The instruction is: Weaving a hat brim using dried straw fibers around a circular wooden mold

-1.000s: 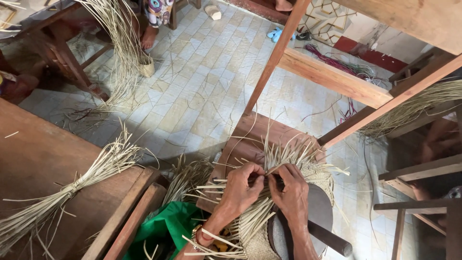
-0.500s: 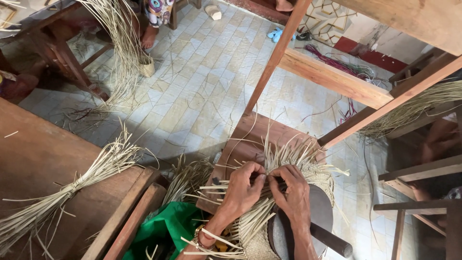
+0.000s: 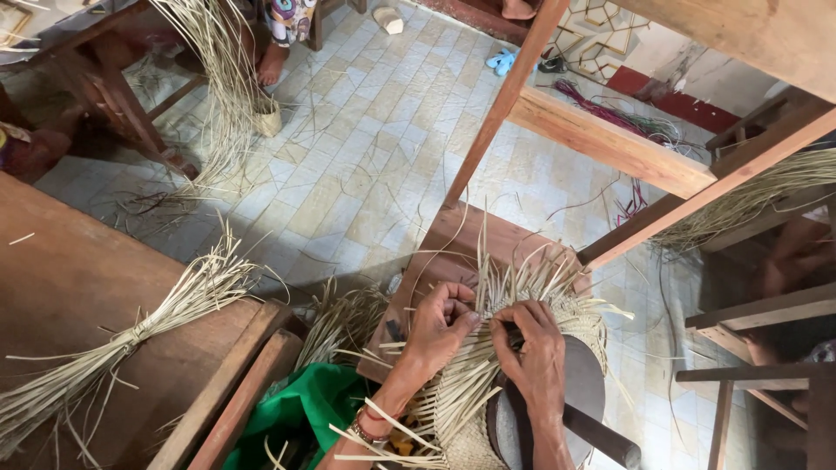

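A half-woven pale straw piece point(image 3: 488, 383) lay over a dark round wooden form point(image 3: 575, 392); the left hand point(image 3: 440, 326) pinched its upright strands, the right hand point(image 3: 535, 348) pinched strands beside it; left of the form, a tied straw bundle point(image 3: 131, 339) rested on the brown wooden bench point(image 3: 78, 278).

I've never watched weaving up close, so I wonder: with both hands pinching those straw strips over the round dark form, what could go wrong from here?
The left hand and right hand pinch thin straw strips close together; a slip might loosen the weave or snap a strip. The stiff loose ends fan upward and could poke fingers. The woven piece sits over a round dark form, so it may shift if tugged hard.
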